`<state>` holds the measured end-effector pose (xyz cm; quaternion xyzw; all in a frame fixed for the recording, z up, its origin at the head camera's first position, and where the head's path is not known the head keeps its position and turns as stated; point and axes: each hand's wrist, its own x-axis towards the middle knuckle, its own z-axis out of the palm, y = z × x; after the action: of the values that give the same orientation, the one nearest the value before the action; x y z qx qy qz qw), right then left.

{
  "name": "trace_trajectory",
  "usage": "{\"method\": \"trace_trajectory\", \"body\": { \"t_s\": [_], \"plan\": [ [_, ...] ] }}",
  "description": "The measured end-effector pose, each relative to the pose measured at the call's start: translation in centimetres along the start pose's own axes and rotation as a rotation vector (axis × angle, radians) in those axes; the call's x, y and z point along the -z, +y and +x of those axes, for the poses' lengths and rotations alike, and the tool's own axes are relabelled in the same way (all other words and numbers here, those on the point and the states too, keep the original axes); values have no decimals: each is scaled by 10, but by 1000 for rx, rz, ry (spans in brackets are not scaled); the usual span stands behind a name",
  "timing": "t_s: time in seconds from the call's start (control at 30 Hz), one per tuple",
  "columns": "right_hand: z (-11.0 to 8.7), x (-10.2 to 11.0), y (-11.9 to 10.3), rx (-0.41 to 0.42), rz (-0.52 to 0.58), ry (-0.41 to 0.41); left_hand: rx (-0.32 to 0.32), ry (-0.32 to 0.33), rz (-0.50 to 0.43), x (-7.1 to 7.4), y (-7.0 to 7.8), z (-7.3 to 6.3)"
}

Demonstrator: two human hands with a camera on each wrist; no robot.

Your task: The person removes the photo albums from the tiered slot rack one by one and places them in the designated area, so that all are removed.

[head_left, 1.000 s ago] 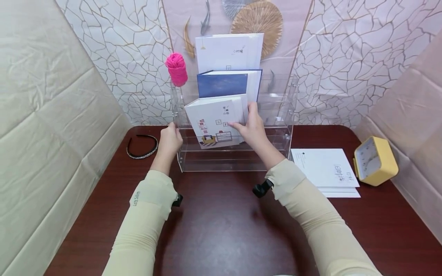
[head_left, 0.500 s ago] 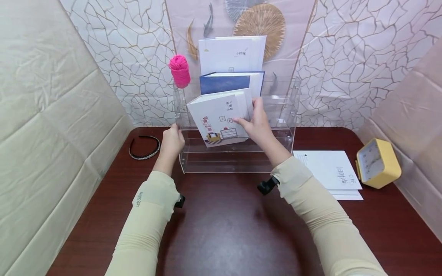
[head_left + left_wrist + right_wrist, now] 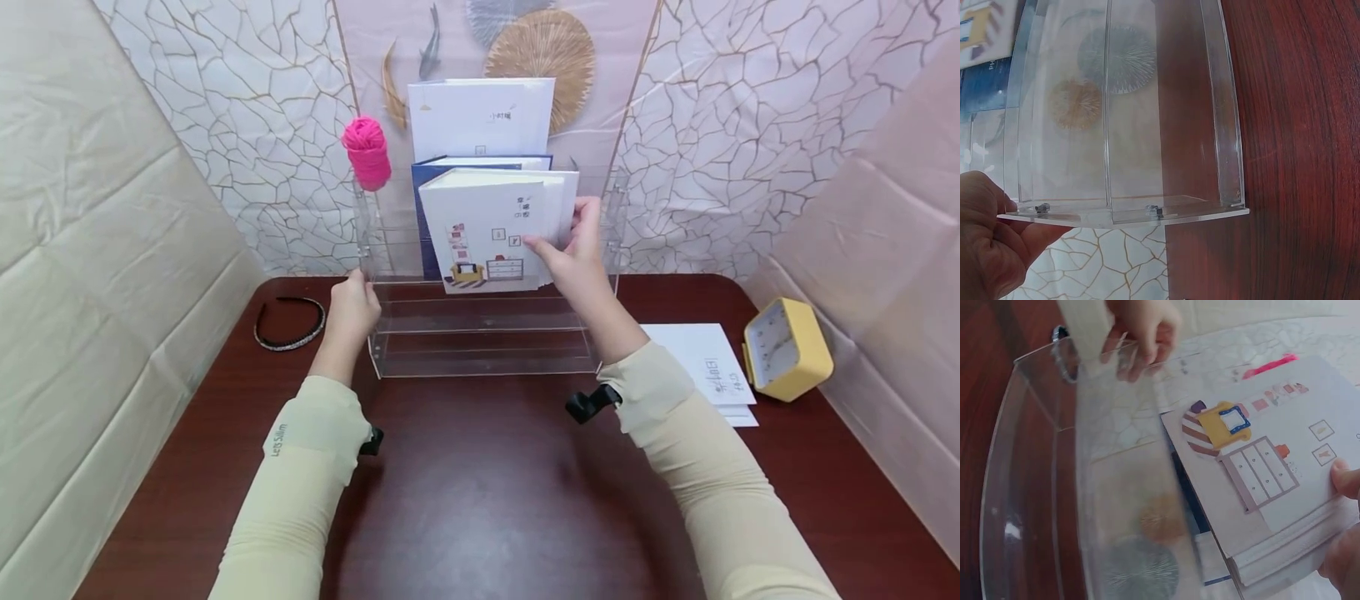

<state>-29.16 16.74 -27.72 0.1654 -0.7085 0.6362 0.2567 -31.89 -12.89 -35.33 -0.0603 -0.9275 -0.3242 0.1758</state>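
My right hand (image 3: 581, 258) grips a white book (image 3: 483, 237) by its right side, thumb on the illustrated front cover and fingers behind. The book is raised in front of a clear acrylic tiered rack (image 3: 480, 331), its bottom edge above the lower tiers. Behind it stand a blue book (image 3: 424, 208) and a taller white book (image 3: 465, 117). My left hand (image 3: 354, 308) holds the rack's left side panel; in the left wrist view its fingers (image 3: 1038, 240) curl around the panel edge. The right wrist view shows the cover's yellow armchair and dresser (image 3: 1260, 475) close up.
A pink yarn ball (image 3: 366, 154) sits on the rack's upper left corner. A black headband (image 3: 291, 343) lies at the left of the dark wooden table. On the right are more white books (image 3: 693, 354) and a yellow clock (image 3: 795, 350).
My right hand has lifted the white book up and to the right, and its tilt has lessened. My left hand keeps its hold on the rack. The head view has shifted slightly.
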Motion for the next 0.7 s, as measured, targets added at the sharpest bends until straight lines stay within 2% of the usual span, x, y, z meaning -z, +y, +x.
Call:
{"method": "trace_trajectory", "body": {
  "t_s": [0.27,0.5,0.57,0.7],
  "plan": [
    [-13,22,-28,4,395,135,-4,27,-12,-1,-2,-1],
    [-40,60,-49,107,741,347,-13,30,-14,-3,-3,-2],
    [-50,74,-53,93,828,419,-13,31,-10,-2,-2,-1],
    [-73,103,-57,30,925,519,-7,32,-10,-2,-1,-1]
  ]
}}
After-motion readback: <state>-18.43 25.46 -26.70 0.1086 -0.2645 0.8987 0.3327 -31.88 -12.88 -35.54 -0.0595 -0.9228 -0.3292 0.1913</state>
